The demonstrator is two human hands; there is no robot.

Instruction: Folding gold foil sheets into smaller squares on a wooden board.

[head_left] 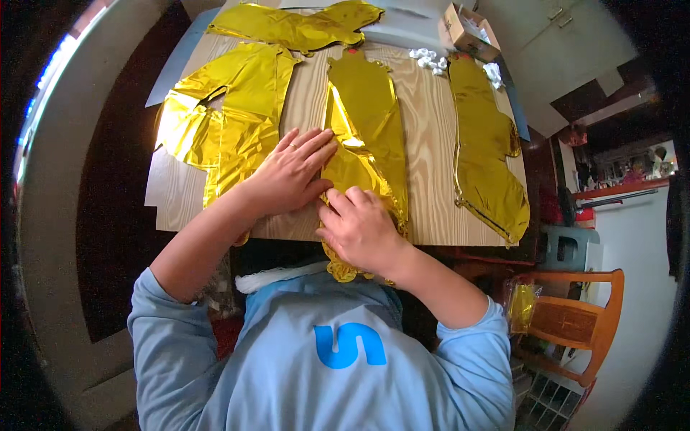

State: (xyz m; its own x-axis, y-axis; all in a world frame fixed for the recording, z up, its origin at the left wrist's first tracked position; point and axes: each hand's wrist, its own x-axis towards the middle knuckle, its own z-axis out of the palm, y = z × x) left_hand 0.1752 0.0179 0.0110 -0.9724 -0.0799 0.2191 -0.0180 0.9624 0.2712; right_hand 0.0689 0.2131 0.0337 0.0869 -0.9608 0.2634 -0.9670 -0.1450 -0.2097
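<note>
Left hand (293, 171): flat, fingers extended, laid at the left side of the middle gold foil piece (366, 100) | Right hand (363, 228): half curled on that foil (whether it pinches any, I cannot tell) | Middle piece: mid-table (428, 158), lower end past the near edge | Cardboard box (466, 34): by the far right corner

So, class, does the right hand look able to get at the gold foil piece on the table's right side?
Probably yes: beyond the edge of the middle foil piece, only bare tabletop lies between the right hand and the right-side foil piece.
</note>
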